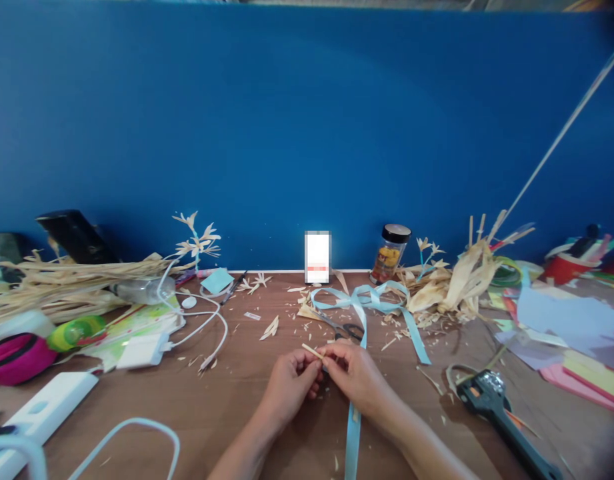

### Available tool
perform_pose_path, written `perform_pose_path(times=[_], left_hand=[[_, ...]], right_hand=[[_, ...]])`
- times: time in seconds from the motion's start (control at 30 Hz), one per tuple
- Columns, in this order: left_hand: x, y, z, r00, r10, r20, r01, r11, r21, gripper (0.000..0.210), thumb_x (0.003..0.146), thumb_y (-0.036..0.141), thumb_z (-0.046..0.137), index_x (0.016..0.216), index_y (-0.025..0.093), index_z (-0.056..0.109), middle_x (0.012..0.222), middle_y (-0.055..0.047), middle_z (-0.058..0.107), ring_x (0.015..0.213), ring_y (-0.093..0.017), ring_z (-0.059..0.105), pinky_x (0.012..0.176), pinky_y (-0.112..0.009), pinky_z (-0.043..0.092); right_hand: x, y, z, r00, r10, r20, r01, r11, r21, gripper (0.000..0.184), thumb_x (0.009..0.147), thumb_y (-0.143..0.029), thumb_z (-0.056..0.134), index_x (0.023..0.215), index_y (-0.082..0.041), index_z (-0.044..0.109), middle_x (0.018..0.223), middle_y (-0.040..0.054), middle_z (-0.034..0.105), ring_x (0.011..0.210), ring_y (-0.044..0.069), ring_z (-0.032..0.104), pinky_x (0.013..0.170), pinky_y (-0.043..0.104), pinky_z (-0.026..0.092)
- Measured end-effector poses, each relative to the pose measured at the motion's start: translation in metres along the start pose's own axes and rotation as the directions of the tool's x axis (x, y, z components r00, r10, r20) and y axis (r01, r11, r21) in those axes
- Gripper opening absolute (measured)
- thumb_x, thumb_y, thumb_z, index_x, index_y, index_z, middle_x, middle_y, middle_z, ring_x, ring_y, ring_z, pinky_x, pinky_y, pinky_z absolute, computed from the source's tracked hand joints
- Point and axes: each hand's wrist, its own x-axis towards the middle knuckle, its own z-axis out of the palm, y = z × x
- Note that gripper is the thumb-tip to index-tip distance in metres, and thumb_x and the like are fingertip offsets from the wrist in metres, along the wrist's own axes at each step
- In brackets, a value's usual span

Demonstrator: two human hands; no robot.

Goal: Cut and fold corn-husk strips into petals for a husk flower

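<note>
My left hand (293, 383) and my right hand (357, 375) meet above the table's front middle, fingertips pinched together. Between them is a thin, pale strip (313, 351) that looks like rolled corn husk; its far end pokes out to the upper left. Under my right hand runs a light blue ribbon (353, 440), which loops on the table behind. Just beyond my fingers lie dark-handled scissors (354, 331), partly under the ribbon. Small husk scraps (271, 328) are scattered around. My fingers hide the strip's lower end.
At the right lies a black glue gun (504, 420), with colored paper (557, 327) beyond. A jar (388, 253) and a husk bundle (469, 280) stand near the blue partition. At left are dried husks (87, 283), a white charger (143, 350), cables and a power strip (51, 407).
</note>
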Motion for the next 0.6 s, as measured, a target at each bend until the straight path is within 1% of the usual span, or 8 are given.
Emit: perform_pose_path(times=[0.1,0.17,0.33,0.4,0.47,0.53,0.57,0.6], left_hand=[[-0.002,0.001,0.0,1.0,0.01,-0.019,-0.009,1.0,0.029,0.024,0.071,0.036,0.054,0.068,0.013,0.054,0.053,0.003,0.052,0.04,-0.005,0.042,0.039,-0.017,0.034],[-0.002,0.003,0.0,1.0,-0.005,-0.016,0.005,1.0,0.014,0.023,0.072,0.036,0.054,0.068,0.013,0.053,0.052,0.004,0.051,0.039,-0.004,0.04,0.039,-0.015,0.032],[-0.004,0.008,-0.001,0.999,-0.054,-0.006,0.054,0.998,-0.039,0.022,0.071,0.034,0.057,0.066,0.013,0.051,0.049,0.004,0.051,0.039,-0.003,0.038,0.038,-0.014,0.029],[-0.008,0.012,-0.001,0.998,-0.063,0.009,0.064,0.996,-0.067,0.022,0.07,0.033,0.057,0.066,0.014,0.05,0.049,0.004,0.052,0.039,-0.003,0.038,0.038,-0.014,0.029],[-0.011,0.016,-0.001,0.998,-0.052,0.039,0.056,0.993,-0.107,0.021,0.071,0.033,0.058,0.066,0.014,0.05,0.051,0.003,0.053,0.04,-0.003,0.04,0.04,-0.014,0.031],[-0.012,0.018,-0.001,0.999,-0.034,0.04,0.04,0.989,-0.144,0.021,0.071,0.034,0.058,0.067,0.014,0.051,0.054,0.003,0.055,0.042,-0.004,0.042,0.041,-0.014,0.033],[-0.012,0.019,0.0,0.999,-0.033,0.017,0.035,0.987,-0.158,0.021,0.07,0.034,0.058,0.067,0.014,0.051,0.054,0.003,0.055,0.042,-0.004,0.042,0.041,-0.014,0.033],[-0.011,0.018,0.001,0.999,-0.035,-0.014,0.033,0.985,-0.168,0.021,0.07,0.034,0.059,0.067,0.014,0.051,0.053,0.003,0.055,0.042,-0.004,0.042,0.04,-0.014,0.032]], right_hand=[[-0.001,-0.002,0.0,1.0,-0.009,-0.013,0.008,0.999,-0.051,0.022,0.078,-0.014,0.044,0.08,-0.021,0.065,0.073,0.0009,0.057,0.067,0.013,0.052,0.061,0.022,0.037],[-0.001,-0.003,0.001,0.999,-0.021,-0.03,0.019,0.997,-0.078,0.023,0.079,-0.015,0.043,0.079,-0.021,0.065,0.073,0.001,0.056,0.067,0.013,0.051,0.061,0.021,0.037],[0.001,0.002,0.003,0.997,-0.016,-0.081,0.004,0.988,-0.153,0.023,0.079,-0.015,0.043,0.084,-0.021,0.064,0.075,0.0011,0.056,0.07,0.013,0.052,0.061,0.021,0.037],[0.003,0.008,-0.001,0.994,-0.015,-0.105,-0.007,0.979,-0.205,0.024,0.079,-0.015,0.042,0.083,-0.022,0.065,0.074,0.0008,0.056,0.068,0.013,0.052,0.061,0.021,0.037],[0.006,0.015,-0.009,0.986,0.01,-0.169,-0.053,0.967,-0.251,0.024,0.079,-0.017,0.042,0.08,-0.022,0.065,0.073,0.0014,0.056,0.065,0.013,0.052,0.06,0.022,0.037],[0.009,0.021,-0.019,0.967,0.053,-0.249,-0.11,0.97,-0.219,0.023,0.079,-0.02,0.042,0.08,-0.021,0.066,0.074,0.0025,0.057,0.066,0.014,0.053,0.062,0.023,0.038],[0.01,0.023,-0.022,0.96,0.077,-0.269,-0.122,0.981,-0.153,0.023,0.079,-0.022,0.043,0.085,-0.02,0.065,0.074,0.0026,0.057,0.066,0.014,0.053,0.062,0.024,0.039],[0.011,0.023,-0.025,0.959,0.104,-0.263,-0.123,0.991,-0.059,0.024,0.079,-0.023,0.044,0.093,-0.02,0.062,0.073,0.0021,0.057,0.064,0.014,0.054,0.06,0.024,0.04]])
